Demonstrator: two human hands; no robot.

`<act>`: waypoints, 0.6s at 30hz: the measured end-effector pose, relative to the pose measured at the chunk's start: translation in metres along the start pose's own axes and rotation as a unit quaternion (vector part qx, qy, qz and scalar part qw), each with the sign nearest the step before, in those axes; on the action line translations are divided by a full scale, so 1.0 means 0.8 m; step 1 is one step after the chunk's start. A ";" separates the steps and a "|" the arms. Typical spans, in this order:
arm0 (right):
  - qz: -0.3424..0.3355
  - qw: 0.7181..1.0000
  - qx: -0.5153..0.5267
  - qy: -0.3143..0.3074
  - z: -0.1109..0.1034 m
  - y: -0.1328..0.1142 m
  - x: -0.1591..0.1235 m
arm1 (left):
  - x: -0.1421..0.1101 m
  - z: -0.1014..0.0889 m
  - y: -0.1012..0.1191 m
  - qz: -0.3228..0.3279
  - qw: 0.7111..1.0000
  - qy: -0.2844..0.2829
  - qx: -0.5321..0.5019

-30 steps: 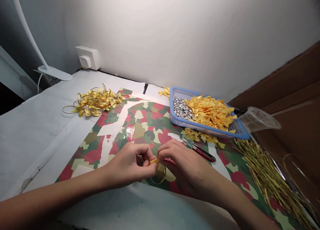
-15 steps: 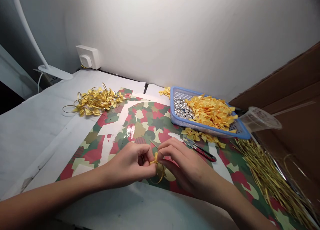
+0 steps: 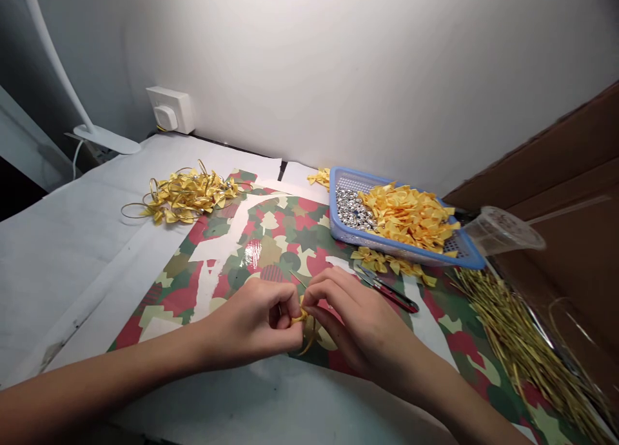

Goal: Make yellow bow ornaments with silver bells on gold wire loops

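Note:
Over the front of the patterned sheet [image 3: 290, 264], my left hand [image 3: 264, 319] pinches a small yellow ribbon bow [image 3: 298, 317] between thumb and bent fingers. Fingertips of my right hand [image 3: 351, 316] close on the bow's other side, touching it. A thin gold cord [image 3: 308, 345] loops below the bow, and a stiff end of it pokes up between the hands. Most of the bow is hidden by the fingers. Just right of my right hand lie small red-and-black snips [image 3: 391, 295].
A blue basket [image 3: 411, 258] holds silver beads [image 3: 354, 209] and yellow bows [image 3: 411, 216]. Looped bows [image 3: 188, 193] are heaped at left. Gold cords [image 3: 527, 348] lie at right beside a clear plastic cup [image 3: 507, 229]. A white lamp base [image 3: 109, 140] stands at back left.
Both hands stay nearly in place, with slight finger shifts. The bow shows less between the fingertips, and the cord loop beneath has shifted a little.

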State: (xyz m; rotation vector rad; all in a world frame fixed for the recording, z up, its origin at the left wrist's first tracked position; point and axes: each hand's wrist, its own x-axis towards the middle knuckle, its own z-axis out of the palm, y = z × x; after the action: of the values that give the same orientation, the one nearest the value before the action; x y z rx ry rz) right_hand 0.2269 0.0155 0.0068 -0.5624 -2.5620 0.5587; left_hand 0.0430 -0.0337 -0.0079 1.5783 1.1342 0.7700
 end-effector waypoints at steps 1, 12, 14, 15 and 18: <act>0.015 0.999 0.032 -0.007 -0.002 -0.001 0.000 | 0.000 0.000 0.001 -0.003 1.000 0.003 -0.004; 0.239 0.887 0.390 -0.070 -0.022 -0.011 0.003 | -0.002 -0.005 0.003 0.047 0.998 0.039 -0.018; 0.235 0.876 0.414 -0.076 -0.026 -0.013 0.004 | -0.004 -0.005 0.004 0.034 0.998 0.042 -0.036; 0.232 0.878 0.410 -0.079 -0.028 -0.014 0.004 | -0.004 -0.006 0.004 0.022 0.998 0.043 -0.046; 0.235 0.911 0.329 -0.085 -0.036 -0.019 0.006 | -0.004 -0.008 0.006 -0.008 0.997 0.055 -0.062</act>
State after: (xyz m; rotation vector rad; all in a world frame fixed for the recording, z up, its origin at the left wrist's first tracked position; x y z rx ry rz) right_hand 0.2331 0.0136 0.0388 -0.8996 -2.1622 1.6157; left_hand 0.0376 -0.0346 -0.0014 1.4369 1.1552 0.9080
